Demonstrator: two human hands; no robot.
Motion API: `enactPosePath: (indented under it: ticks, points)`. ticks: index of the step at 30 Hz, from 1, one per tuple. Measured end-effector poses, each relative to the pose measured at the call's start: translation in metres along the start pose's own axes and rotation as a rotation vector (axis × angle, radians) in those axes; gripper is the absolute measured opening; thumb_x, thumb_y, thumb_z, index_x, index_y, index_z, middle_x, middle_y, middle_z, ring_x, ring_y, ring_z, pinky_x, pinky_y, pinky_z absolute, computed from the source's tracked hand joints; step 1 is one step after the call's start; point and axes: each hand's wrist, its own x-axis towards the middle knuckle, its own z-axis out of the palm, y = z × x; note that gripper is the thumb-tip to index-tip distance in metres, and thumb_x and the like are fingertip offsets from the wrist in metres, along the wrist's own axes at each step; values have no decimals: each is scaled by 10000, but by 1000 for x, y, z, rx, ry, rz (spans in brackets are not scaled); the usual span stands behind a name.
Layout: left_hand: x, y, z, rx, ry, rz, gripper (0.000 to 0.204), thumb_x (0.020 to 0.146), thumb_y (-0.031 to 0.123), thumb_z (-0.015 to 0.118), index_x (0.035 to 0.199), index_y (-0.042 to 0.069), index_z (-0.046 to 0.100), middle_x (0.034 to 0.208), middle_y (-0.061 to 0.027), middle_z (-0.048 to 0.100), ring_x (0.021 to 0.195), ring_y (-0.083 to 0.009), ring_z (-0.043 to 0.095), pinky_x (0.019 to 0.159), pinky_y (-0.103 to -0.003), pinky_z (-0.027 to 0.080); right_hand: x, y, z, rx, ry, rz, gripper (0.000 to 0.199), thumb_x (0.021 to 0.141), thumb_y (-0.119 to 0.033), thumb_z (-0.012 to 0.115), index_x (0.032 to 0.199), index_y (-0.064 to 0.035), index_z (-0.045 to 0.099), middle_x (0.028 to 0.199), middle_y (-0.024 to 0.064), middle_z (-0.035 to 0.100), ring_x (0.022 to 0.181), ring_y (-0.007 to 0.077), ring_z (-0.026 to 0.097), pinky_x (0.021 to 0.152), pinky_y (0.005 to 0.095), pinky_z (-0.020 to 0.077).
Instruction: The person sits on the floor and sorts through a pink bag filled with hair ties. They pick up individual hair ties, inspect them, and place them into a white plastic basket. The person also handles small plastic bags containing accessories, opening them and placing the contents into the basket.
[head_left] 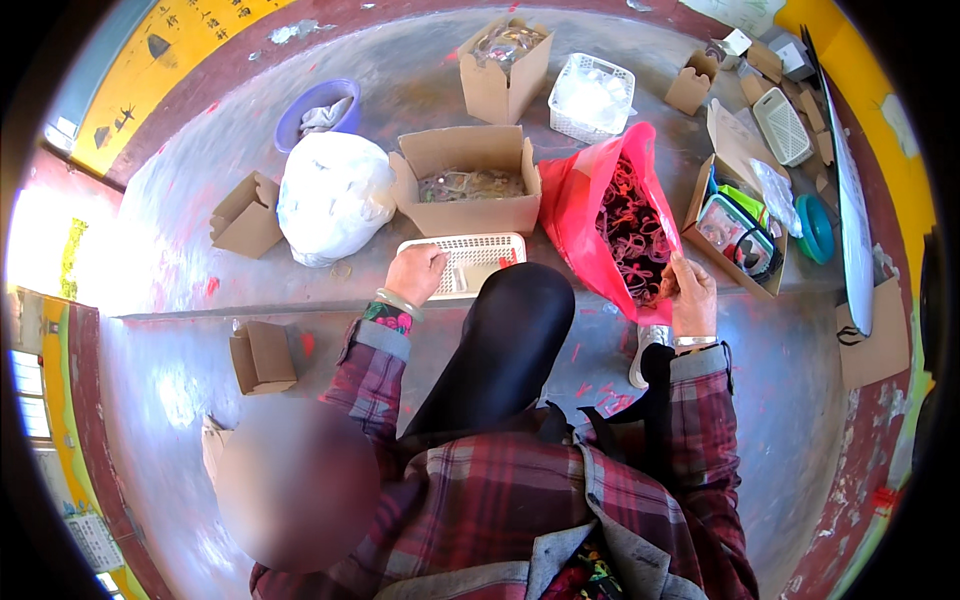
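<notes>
My left hand [418, 272] is closed, its fingers curled at the left end of a cream plastic basket [462, 243]. What it holds, if anything, is hidden. A few small pale and red pieces lie in that basket. My right hand [690, 296] is at the right edge of a large red plastic bag [580, 195], thumb and fingers pinched together. Whatever is between them is too small to make out. The bag stands open and is full of tangled pink and dark looped bands [632, 225].
Beyond the basket stands a cardboard box [480, 215] of small clear packets, beside a stuffed white bag [335, 205]. Farther back are a purple basin [290, 125], another carton [490, 95] and a white basket [582, 128]. A filled carton [770, 285] stands right.
</notes>
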Motion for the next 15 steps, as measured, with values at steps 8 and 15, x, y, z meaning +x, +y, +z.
enactPosePath:
  ticks: [8, 15]
  points:
    - [-11, -66, 65, 135, -262, -173, 208, 798, 231, 547, 826, 52, 648, 838, -169, 627, 821, -331, 590, 746, -430, 453, -6, -2, -3, -46, 16, 13, 247, 832, -235, 631, 686, -36, 638, 587, -2, 552, 494, 58, 454, 478, 206, 349]
    - [11, -63, 111, 199, -247, 60, 304, 766, 248, 599, 990, 43, 623, 985, -165, 583, 972, -325, 537, 856, -391, 429, -2, 4, 6, -136, -43, 55, 258, 831, -238, 633, 685, -26, 637, 580, -2, 549, 497, 58, 458, 479, 206, 356]
